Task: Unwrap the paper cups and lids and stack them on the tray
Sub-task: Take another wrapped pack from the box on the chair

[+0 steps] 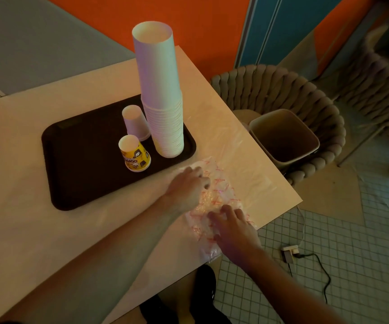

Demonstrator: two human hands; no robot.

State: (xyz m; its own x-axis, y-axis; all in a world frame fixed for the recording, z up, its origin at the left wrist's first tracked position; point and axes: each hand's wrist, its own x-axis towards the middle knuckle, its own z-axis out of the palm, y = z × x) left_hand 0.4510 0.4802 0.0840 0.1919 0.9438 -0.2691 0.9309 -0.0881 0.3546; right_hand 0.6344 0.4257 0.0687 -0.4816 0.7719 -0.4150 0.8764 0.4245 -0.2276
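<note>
A dark tray [76, 164] lies on the table. On its right end stands a tall stack of upside-down white paper cups [163, 106]. Beside it are a single white cup [135, 122] and a yellow printed cup [134, 153], both upside down. A clear plastic wrapper with red print [217, 197] lies crumpled near the table's right edge. My left hand [189, 185] grips the wrapper's left side with curled fingers. My right hand [231, 228] holds its near end, fingers bent into the plastic. What the wrapper contains is not visible.
A flat clear plastic sheet [231, 146] lies on the table [25, 225] beyond the wrapper. A beige bin [284, 136] sits on a woven chair [282, 90] right of the table. A power strip and cable [291, 253] lie on the tiled floor.
</note>
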